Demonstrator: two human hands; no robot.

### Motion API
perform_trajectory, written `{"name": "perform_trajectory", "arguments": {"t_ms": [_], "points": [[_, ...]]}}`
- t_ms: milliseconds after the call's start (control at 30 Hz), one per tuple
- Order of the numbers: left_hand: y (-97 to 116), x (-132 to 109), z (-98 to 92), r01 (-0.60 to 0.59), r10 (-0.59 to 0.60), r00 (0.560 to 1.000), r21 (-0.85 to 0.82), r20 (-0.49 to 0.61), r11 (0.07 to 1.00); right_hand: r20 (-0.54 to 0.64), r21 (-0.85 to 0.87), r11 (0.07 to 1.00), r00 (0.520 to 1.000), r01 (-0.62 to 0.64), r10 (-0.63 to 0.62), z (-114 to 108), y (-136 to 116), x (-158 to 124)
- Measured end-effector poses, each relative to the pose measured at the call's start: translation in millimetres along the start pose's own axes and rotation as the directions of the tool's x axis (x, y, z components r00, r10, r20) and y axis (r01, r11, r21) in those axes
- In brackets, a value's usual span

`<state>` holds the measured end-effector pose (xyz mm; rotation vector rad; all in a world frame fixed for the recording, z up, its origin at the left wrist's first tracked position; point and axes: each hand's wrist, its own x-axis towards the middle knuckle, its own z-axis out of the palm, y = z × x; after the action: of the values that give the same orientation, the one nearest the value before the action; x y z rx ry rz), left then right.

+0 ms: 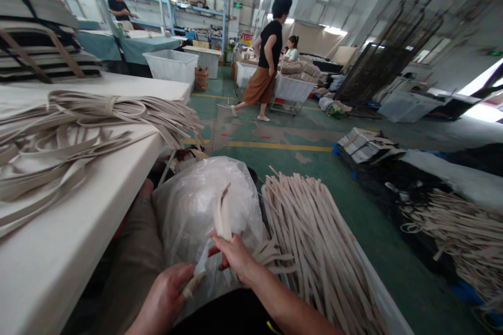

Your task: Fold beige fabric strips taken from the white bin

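Observation:
My right hand (pixel 233 257) is closed round a bundle of cream fabric straps (pixel 222 217), whose upper ends stand up above the fingers. Loose strap ends (pixel 273 257) fan out to the right of that wrist. To the left and lower, my left hand (pixel 167 289) pinches a short beige piece (pixel 192 285) that looks like twisted cloth; its exact kind is unclear. A whitish, film-like strip stretches between the two hands. Directly beyond them bulges a clear plastic bag (pixel 208 183), its contents hard to make out.
Many beige straps (pixel 314 230) fill a long bin at my right. On the white table (pixel 113 183) at left lies a tied strap bundle (pixel 113 104). Further right are more straps (pixel 463 241) on dark sheeting. One person (pixel 271 52) walks beside carts; others work behind.

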<state>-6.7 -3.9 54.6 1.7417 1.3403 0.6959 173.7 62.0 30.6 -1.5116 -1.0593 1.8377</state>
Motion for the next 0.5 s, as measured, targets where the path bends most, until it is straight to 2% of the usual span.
{"name": "perform_trajectory", "arguments": {"t_ms": [100, 233, 333, 433, 500], "points": [[-7, -1, 8.8, -0.175, 0.179, 0.984, 0.180, -0.006, 0.968, -0.052, -0.046, 0.998, 0.998, -0.040, 0.037, 5, 4, 15], [-14, -3, 17.4, -0.274, 0.260, 0.962, 0.347, 0.087, 0.897, -0.127, -0.111, 0.994, 0.992, -0.005, -0.009, 4, 2, 31], [-20, -1, 19.2, -0.239, 0.201, 0.970, 0.391, 0.136, 0.889, -0.201, -0.163, 0.985, 0.975, 0.057, -0.090, -8, -10, 36], [-31, 0, 20.8, -0.127, 0.082, 0.988, 0.391, 0.130, 0.911, -0.246, -0.168, 0.977, 0.955, 0.129, -0.168, -26, -28, 33], [-41, 2, 23.2, -0.036, 0.005, 0.996, 0.335, 0.092, 0.942, -0.249, -0.148, 0.972, 0.944, 0.184, -0.216, -36, -42, 25]]}}
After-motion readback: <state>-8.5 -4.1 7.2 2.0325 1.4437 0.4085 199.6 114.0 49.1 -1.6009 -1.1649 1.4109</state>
